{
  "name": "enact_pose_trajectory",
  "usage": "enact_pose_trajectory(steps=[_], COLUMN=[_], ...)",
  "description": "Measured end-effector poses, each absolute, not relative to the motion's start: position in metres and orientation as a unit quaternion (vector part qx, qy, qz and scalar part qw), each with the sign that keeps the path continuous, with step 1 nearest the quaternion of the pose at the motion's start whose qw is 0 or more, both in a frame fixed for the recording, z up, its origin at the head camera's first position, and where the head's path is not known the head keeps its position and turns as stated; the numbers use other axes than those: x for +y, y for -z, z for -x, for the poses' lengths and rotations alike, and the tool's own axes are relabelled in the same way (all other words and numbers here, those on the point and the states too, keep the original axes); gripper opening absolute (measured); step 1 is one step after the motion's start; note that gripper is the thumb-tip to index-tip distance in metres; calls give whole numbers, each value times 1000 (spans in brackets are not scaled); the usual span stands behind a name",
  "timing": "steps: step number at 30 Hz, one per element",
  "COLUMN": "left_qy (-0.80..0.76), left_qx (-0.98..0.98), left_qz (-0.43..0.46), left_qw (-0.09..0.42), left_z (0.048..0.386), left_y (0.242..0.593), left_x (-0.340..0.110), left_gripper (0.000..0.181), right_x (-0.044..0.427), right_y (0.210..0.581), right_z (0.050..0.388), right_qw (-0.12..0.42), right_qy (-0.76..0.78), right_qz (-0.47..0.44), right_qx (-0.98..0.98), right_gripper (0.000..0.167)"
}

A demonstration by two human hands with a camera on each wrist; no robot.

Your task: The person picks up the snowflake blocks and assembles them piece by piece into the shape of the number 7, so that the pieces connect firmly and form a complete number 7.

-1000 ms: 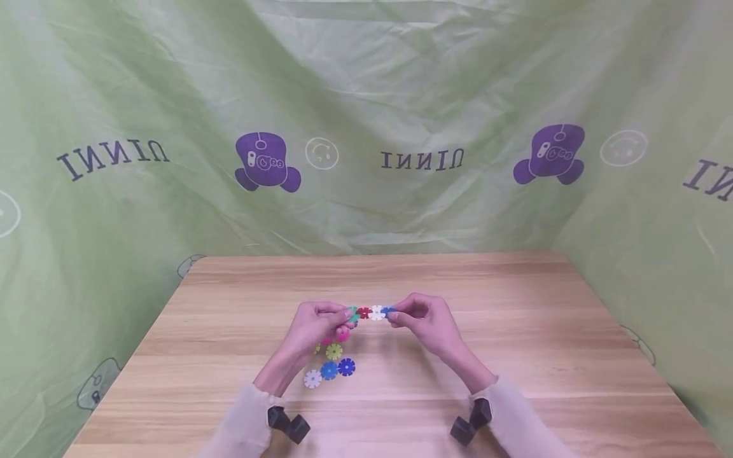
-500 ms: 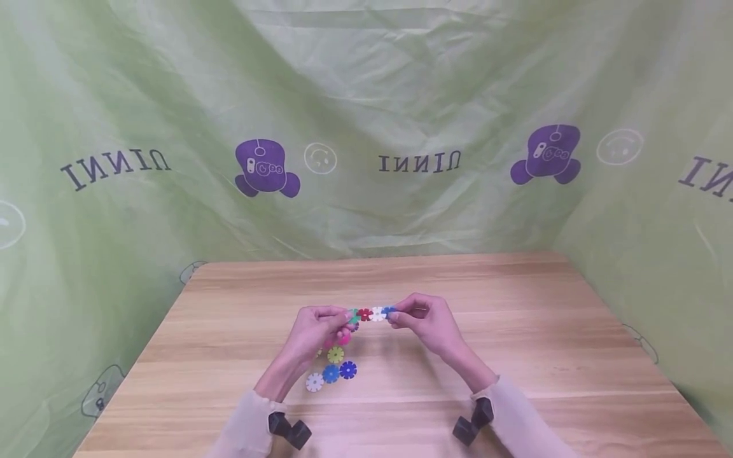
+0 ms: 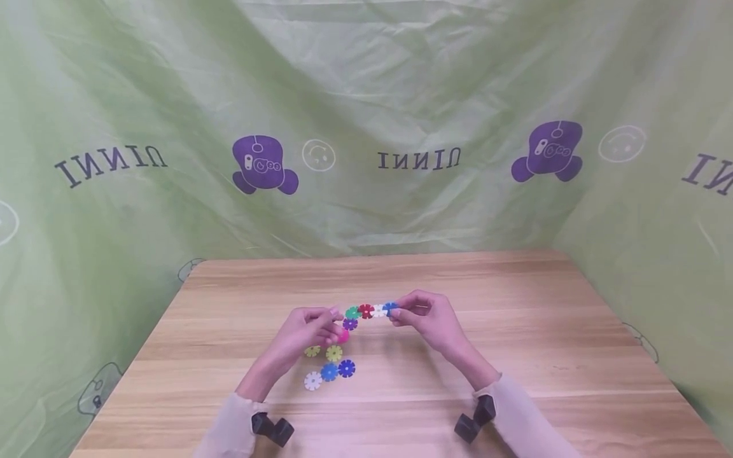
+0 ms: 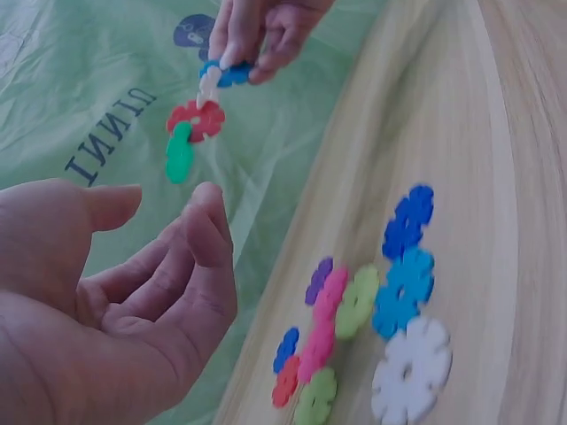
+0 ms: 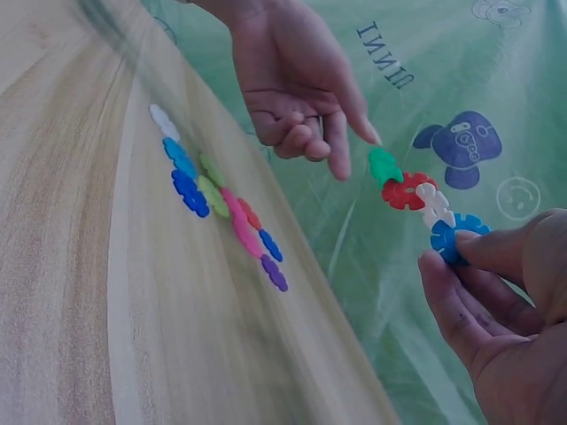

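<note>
Snowflake-disc chain [image 3: 366, 311] is up above the surface [image 3: 458, 375]; your right hand [image 3: 432, 320] pinches its blue end disc [image 5: 446, 242] between thumb and fingers. Your left hand [image 3: 306, 331] has an empty grip, thumb and fingers parted, near the chain's green end disc [image 5: 384, 166].

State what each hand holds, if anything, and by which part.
The right hand pinches the row of linked discs by its blue end; the left hand holds nothing.
</note>
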State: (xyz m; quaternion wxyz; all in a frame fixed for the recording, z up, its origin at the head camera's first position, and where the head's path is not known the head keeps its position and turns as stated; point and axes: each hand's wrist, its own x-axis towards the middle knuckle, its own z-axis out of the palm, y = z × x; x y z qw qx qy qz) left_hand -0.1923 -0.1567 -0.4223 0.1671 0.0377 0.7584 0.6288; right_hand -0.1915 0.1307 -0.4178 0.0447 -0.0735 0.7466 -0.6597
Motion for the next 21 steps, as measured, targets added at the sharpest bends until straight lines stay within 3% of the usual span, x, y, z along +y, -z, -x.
enact_pose_trajectory(steps=[13,21], left_qy=[-459,-403], left_qx=[883,909], left_qz=[-59,-82], left_qw=[79,63], left_z=[192,196], left_y=[435,442], left_x=[-182,-189], left_gripper=[20,14], right_x=[137,139], right_y=[415,414], right_z=[192,192], right_qw=[43,48], right_qy=[661,666], right_qz=[72,71], right_qx=[746,741], right_gripper=[22,23])
